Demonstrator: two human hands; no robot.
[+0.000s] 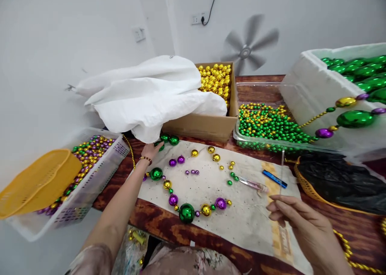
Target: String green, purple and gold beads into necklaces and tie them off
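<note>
My left hand (pixel 150 149) reaches to the cloth's far left corner, its fingers at some large green beads (pixel 173 140); the fingertips partly hide one bead. My right hand (pixel 289 210) is raised over the cloth's right side, thumb and fingers pinched on a thin upright needle (pixel 282 170). A curved string of purple, gold and green beads (pixel 186 213) lies on the pale cloth (pixel 235 226). Loose gold beads (pixel 216 157), purple beads (pixel 181 159) and small green beads (pixel 230 183) lie beyond it. Scissors (pixel 253 184) and a blue cutter (pixel 274 178) rest at the right.
A box of gold beads (pixel 202 126), partly under a white sack (pixel 150 94), stands behind. Bead-filled baskets (pixel 102 178) are left; a clear tray (pixel 271 144) and foam box (pixel 301 78) are back right. A basket with black plastic (pixel 340 182) sits right. A fan (pixel 245 52) spins.
</note>
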